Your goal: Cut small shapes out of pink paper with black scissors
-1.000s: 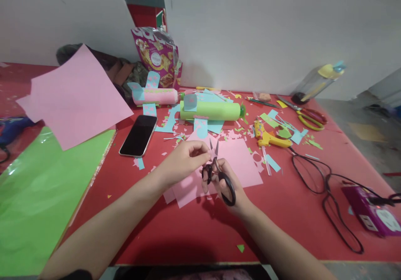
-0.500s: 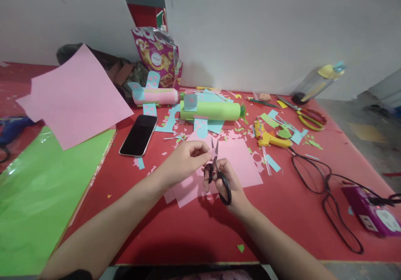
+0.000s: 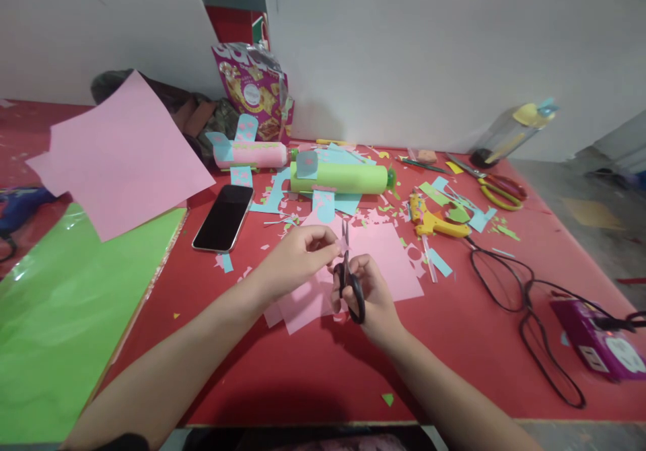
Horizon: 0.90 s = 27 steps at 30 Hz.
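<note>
Between thumb and fingertips my left hand (image 3: 309, 256) pinches a small piece of pink paper (image 3: 344, 244). My right hand (image 3: 371, 296) grips black-handled scissors (image 3: 357, 297), fingers in the loops, blades pointing away from me and nearly together at the paper scrap. Beneath both hands lie pink paper sheets (image 3: 388, 256). Just beyond them rests a green-wrapped bottle (image 3: 353, 178) with light-blue paper tabs on it. A pink-wrapped bottle (image 3: 260, 155) with spotted blue tabs lies behind it to the left.
A phone (image 3: 223, 219) lies left of my hands, near a large pink sheet (image 3: 126, 161) and green sheets (image 3: 85, 323). To the right are a yellow glue gun (image 3: 439, 225) with its black cord, larger scissors (image 3: 499, 192), a clear bottle (image 3: 512, 134) and a purple box (image 3: 600, 340). Paper scraps litter the table.
The scissor blades have come closer together around the pink paper piece. The handles have turned slightly in my right hand. My left hand has barely moved.
</note>
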### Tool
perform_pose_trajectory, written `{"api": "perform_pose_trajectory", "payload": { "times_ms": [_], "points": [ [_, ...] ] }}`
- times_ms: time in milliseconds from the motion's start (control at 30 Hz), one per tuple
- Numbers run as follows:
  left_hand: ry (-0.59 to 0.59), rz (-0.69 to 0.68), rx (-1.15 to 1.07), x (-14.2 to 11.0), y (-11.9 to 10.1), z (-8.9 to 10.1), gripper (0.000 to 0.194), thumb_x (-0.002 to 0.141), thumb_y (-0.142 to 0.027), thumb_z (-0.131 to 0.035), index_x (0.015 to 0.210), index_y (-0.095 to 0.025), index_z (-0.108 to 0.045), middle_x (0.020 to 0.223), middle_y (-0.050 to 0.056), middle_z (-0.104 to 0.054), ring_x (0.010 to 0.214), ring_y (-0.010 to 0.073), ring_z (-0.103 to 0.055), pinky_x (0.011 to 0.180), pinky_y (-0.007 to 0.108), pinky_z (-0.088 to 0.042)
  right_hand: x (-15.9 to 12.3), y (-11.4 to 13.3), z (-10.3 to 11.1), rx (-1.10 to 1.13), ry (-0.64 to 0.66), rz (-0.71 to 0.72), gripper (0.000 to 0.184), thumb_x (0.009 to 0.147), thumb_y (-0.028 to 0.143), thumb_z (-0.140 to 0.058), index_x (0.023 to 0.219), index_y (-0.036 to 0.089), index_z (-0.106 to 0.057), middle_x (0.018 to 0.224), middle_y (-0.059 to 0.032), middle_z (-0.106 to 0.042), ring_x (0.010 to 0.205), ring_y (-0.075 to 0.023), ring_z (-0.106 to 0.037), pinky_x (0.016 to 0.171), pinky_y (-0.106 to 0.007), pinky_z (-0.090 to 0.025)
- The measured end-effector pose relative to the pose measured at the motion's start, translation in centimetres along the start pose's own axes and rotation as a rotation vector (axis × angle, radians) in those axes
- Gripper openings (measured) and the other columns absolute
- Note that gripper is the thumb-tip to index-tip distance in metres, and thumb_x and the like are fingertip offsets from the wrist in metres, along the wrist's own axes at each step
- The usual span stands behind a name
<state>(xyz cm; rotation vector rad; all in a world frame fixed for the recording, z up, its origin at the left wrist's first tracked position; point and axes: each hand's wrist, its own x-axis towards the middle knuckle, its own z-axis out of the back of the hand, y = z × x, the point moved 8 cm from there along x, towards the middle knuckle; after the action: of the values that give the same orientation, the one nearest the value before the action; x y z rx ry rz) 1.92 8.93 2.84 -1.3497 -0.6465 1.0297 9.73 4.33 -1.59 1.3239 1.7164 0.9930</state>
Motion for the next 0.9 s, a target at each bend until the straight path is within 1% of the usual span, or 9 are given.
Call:
{"api": "perform_pose_trajectory", "payload": {
  "times_ms": [133,233,333,400,500,600,733,800,900],
  "points": [
    [0.001,-0.002,0.02,0.1,-0.1,0.3,0.015,0.073,-0.025,-0.049,0.062,-0.015,-0.05,0.06,-0.003,-0.05,0.061,0.0102,-0.048,0.059,0.021,-0.038,0.0,-0.1,0.4,0.014,-0.036,0.021,0.039,0.062,0.038,-0.068,0.072,0.023,-0.033,0.057,0.0092,-0.049,0.038,-0.0064,-0.047,0.039,-0.02,-0.037],
    [0.042,-0.007,0.097,0.1,-0.3,0.3,0.013,0.072,-0.022,-0.048,0.061,-0.015,-0.05,0.06,-0.003,-0.049,0.06,0.0097,-0.047,0.059,0.021,-0.036,0.1,0.3,0.9,0.036,-0.06,0.094,0.035,0.065,0.039,-0.066,0.074,0.023,-0.036,0.064,0.007,-0.05,0.044,-0.0072,-0.049,0.044,-0.022,-0.039],
    [0.147,-0.012,0.24,0.0,-0.5,-0.2,0.013,0.07,-0.02,-0.046,0.058,-0.016,-0.05,0.06,-0.003,-0.049,0.061,0.0102,-0.046,0.059,0.021,-0.036,0.1,0.8,1.3,0.048,-0.085,0.162,0.033,0.065,0.037,-0.066,0.077,0.023,-0.038,0.071,0.0054,-0.05,0.054,-0.0088,-0.052,0.056,-0.026,-0.043],
    [0.236,-0.004,0.329,-0.2,-0.3,-0.8,0.014,0.069,-0.02,-0.045,0.058,-0.016,-0.052,0.06,-0.002,-0.051,0.061,0.0112,-0.048,0.059,0.021,-0.036,0.2,1.1,1.6,0.036,-0.128,0.174,0.03,0.066,0.03,-0.067,0.077,0.023,-0.039,0.074,0.0049,-0.051,0.061,-0.0093,-0.053,0.061,-0.026,-0.042],
    [0.34,0.007,0.439,-0.4,0.1,-1.5,0.014,0.068,-0.021,-0.043,0.06,-0.016,-0.054,0.06,-0.001,-0.054,0.06,0.0122,-0.048,0.057,0.022,-0.035,0.3,1.3,2.0,0.024,-0.175,0.166,0.031,0.064,0.017,-0.067,0.075,0.023,-0.038,0.074,0.0051,-0.051,0.067,-0.0091,-0.051,0.062,-0.023,-0.041],
    [0.396,-0.007,0.508,-0.6,0.4,-1.9,0.016,0.067,-0.02,-0.042,0.059,-0.015,-0.054,0.059,-0.001,-0.053,0.058,0.0118,-0.047,0.055,0.022,-0.034,0.3,1.2,1.9,0.024,-0.178,0.141,0.035,0.061,0.01,-0.067,0.074,0.024,-0.037,0.073,0.0061,-0.052,0.067,-0.0089,-0.051,0.063,-0.023,-0.041],
    [0.407,-0.03,0.539,-0.6,0.5,-1.9,0.014,0.064,-0.017,-0.042,0.058,-0.016,-0.055,0.058,-0.001,-0.052,0.055,0.011,-0.045,0.053,0.021,-0.033,0.2,1.2,1.7,0.007,-0.187,0.131,0.037,0.058,0.007,-0.066,0.073,0.024,-0.036,0.073,0.0063,-0.051,0.066,-0.0085,-0.051,0.062,-0.023,-0.041],
    [0.381,-0.032,0.522,-0.5,0.3,-1.6,0.013,0.064,-0.017,-0.043,0.059,-0.016,-0.055,0.059,-0.001,-0.053,0.056,0.0112,-0.046,0.053,0.021,-0.034,0.2,1.3,1.7,-0.007,-0.192,0.134,0.036,0.059,0.007,-0.065,0.073,0.023,-0.036,0.072,0.0063,-0.05,0.065,-0.0083,-0.049,0.06,-0.022,-0.041],
    [0.308,-0.022,0.488,-0.3,0.1,-1.0,0.014,0.066,-0.02,-0.043,0.062,-0.017,-0.056,0.063,-0.001,-0.056,0.061,0.0132,-0.05,0.058,0.022,-0.037,0.2,1.3,1.8,-0.03,-0.198,0.133,0.034,0.061,0.008,-0.064,0.073,0.024,-0.036,0.072,0.0061,-0.05,0.064,-0.0087,-0.049,0.058,-0.021,-0.04]
  ]
}}
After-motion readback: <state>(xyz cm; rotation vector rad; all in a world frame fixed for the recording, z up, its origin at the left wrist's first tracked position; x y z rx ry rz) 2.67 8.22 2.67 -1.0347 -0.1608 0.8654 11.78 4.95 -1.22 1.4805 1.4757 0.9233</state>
